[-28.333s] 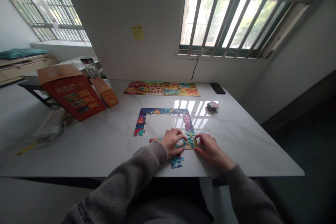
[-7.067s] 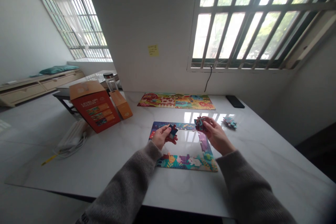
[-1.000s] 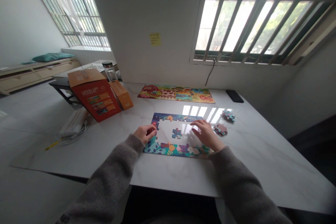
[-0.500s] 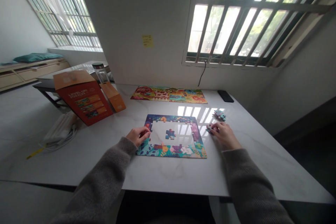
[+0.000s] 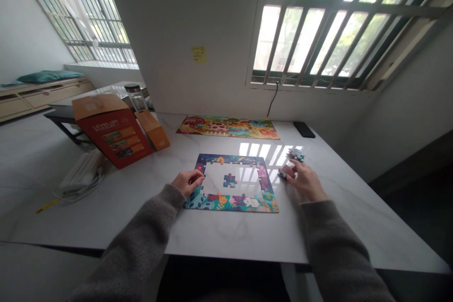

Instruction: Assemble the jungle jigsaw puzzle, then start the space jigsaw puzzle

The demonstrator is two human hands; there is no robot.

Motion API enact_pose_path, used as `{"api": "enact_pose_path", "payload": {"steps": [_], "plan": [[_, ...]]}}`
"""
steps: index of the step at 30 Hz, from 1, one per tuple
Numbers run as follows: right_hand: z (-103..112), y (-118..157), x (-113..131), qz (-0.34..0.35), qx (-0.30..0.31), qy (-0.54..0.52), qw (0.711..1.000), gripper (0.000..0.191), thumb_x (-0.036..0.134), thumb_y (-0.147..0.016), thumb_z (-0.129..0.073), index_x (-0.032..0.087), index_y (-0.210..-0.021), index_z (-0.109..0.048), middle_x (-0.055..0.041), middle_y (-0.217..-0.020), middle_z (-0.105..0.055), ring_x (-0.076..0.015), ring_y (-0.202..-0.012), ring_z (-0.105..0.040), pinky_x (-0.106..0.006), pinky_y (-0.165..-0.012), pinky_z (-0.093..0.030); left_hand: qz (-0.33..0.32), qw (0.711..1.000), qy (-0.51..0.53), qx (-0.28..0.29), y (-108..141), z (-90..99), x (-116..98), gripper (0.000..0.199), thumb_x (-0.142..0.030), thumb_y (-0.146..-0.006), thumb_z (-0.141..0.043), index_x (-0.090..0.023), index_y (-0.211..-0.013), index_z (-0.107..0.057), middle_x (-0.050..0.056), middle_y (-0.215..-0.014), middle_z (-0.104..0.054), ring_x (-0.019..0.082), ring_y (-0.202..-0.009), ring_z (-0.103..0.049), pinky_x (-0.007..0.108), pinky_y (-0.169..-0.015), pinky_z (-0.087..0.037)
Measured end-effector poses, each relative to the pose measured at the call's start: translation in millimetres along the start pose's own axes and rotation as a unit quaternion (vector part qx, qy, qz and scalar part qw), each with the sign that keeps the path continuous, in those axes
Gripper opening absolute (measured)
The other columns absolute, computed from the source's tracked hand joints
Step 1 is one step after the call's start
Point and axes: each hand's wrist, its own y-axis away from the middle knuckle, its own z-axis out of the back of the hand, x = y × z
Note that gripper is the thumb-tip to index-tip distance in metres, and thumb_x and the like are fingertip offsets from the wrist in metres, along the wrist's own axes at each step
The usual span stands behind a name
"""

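Observation:
A jigsaw border (image 5: 233, 204) of joined, colourful pieces lies on the table around a bare middle. Inside it sits a small joined group of blue puzzle pieces (image 5: 230, 180). My left hand (image 5: 187, 183) rests at the border's left side, fingers curled together; whatever they may hold is hidden. To the right of the border, my right hand (image 5: 307, 181) is over a small pile of loose puzzle pieces (image 5: 283, 173), thumb and index finger apart around a pinkish piece. Just behind it is a second pile of loose puzzle pieces (image 5: 296, 154).
Two finished-looking puzzle panels (image 5: 228, 128) lie along the wall. A black phone (image 5: 304, 130) is at the back right. An open orange-red puzzle box (image 5: 115, 134) stands at the left, near a white power strip with cable (image 5: 79, 177) and a glass jar (image 5: 135, 97).
The fingers of my right hand have spread apart above the near pile, showing a pinkish piece between them. My left hand has barely moved.

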Motion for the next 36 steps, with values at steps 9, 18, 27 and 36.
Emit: {"api": "enact_pose_path", "payload": {"steps": [9,18,27,36], "plan": [[0,-1,7,0.023,-0.023,-0.037,0.999,0.035,0.020,-0.086,-0.050,0.019,-0.116,-0.068,-0.0105,-0.106,-0.067,-0.0269,-0.100,-0.059,-0.038,-0.091,-0.047,-0.029,0.999,0.032,0.021,-5,-19.9,-32,0.029,-0.039,-0.091,-0.054,-0.016,-0.085,-0.069,0.001,-0.065,-0.062,0.012,-0.058,-0.052,0.024,-0.059,-0.042],[-14,7,12,-0.037,0.082,0.017,0.996,0.052,0.045,-0.090,-0.057,0.019,-0.136,-0.057,-0.0170,-0.129,-0.060,-0.0351,-0.116,-0.052,-0.042,-0.089,-0.043,-0.181,0.969,-0.078,0.151,-64,-72.4,-118,0.019,-0.030,-0.091,-0.057,-0.020,-0.093,-0.073,0.002,-0.072,-0.066,0.016,-0.067,-0.058,0.028,-0.071,-0.045],[-8,7,11,-0.052,0.098,0.009,0.994,0.047,0.048,-0.089,-0.062,0.025,-0.129,-0.063,-0.0121,-0.125,-0.062,-0.0317,-0.116,-0.054,-0.038,-0.087,-0.042,-0.164,0.912,-0.298,0.231,-131,-174.2,-166,0.049,-0.041,-0.087,-0.065,-0.017,-0.129,-0.056,0.016,-0.130,-0.062,0.032,-0.122,-0.054,0.047,-0.102,-0.041],[-5,7,10,-0.055,0.105,-0.026,0.993,0.040,0.047,-0.093,-0.054,0.027,-0.126,-0.064,-0.0113,-0.126,-0.062,-0.0311,-0.115,-0.053,-0.040,-0.089,-0.042,-0.148,0.923,-0.252,0.250,-142,-202.1,-154,0.052,-0.034,-0.085,-0.064,-0.019,-0.134,-0.053,0.016,-0.122,-0.061,0.035,-0.118,-0.057,0.050,-0.099,-0.041]]}}
